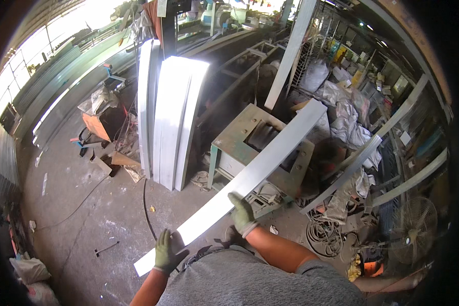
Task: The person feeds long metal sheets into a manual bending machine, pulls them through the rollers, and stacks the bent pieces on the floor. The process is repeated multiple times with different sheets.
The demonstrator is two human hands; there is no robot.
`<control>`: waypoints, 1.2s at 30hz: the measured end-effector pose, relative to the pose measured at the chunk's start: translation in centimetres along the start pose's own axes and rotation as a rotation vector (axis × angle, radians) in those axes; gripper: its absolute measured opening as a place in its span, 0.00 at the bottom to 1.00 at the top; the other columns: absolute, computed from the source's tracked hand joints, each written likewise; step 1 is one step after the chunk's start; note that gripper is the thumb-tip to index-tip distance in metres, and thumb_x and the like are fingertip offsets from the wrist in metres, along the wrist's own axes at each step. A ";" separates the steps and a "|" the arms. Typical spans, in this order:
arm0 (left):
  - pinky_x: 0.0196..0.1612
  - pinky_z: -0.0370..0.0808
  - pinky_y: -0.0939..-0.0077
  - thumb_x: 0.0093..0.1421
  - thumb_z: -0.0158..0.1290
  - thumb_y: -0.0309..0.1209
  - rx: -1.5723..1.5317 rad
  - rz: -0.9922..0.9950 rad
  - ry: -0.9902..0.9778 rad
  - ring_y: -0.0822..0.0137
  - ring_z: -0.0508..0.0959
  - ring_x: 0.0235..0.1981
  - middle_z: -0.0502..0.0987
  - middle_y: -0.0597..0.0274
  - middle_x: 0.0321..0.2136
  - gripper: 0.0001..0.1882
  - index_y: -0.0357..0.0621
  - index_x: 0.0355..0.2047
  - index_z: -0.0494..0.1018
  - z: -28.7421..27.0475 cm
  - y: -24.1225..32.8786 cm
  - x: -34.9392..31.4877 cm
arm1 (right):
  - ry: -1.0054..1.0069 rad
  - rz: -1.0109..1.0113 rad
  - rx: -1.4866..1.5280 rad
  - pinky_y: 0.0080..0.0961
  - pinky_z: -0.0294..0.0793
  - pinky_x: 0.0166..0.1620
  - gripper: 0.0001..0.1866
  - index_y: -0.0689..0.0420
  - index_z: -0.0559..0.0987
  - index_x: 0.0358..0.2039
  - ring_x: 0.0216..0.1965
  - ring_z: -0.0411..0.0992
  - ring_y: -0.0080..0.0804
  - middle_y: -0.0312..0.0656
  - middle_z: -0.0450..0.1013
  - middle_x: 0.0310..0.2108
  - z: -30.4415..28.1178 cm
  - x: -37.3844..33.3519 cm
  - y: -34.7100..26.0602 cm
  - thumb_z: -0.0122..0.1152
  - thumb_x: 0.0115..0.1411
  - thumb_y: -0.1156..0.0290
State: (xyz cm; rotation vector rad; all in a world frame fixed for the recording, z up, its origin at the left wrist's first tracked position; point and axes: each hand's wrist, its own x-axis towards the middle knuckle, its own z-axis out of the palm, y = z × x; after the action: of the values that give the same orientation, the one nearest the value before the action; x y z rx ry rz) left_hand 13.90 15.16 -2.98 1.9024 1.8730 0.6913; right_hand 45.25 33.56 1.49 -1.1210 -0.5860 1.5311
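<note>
1. Long bar (234, 188): smooth, glossy, pale metal.
2. Upright bars (171, 122): metal-looking, with a bright, reflective finish.
3. Left hand (165, 252) and right hand (242, 217): gloved in matt cloth.
4. Shirt (250, 280): soft matt cloth.
5. Machine stand (234, 133): dull, worn painted metal.
6. Floor (76, 219): rough, matt, concrete-like.

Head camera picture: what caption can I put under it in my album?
Gloved left hand and gloved right hand hold a long silvery bar near a greenish metal stand.
</note>
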 end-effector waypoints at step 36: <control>0.70 0.78 0.53 0.69 0.61 0.49 -0.214 -1.125 -0.358 0.41 0.83 0.66 0.85 0.37 0.62 0.32 0.40 0.66 0.83 1.6 -17.9 -10.5 | -0.098 -0.120 -0.749 0.28 0.90 0.39 0.30 0.64 0.87 0.60 0.46 0.85 0.30 0.41 0.85 0.54 17.3 25.1 -3.7 0.80 0.70 0.52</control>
State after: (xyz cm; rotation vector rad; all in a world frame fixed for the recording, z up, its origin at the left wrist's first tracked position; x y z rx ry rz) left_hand 0.50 5.51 -15.59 0.5596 2.0891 0.1350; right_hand 32.87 61.56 3.44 -1.5285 -1.3383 1.2881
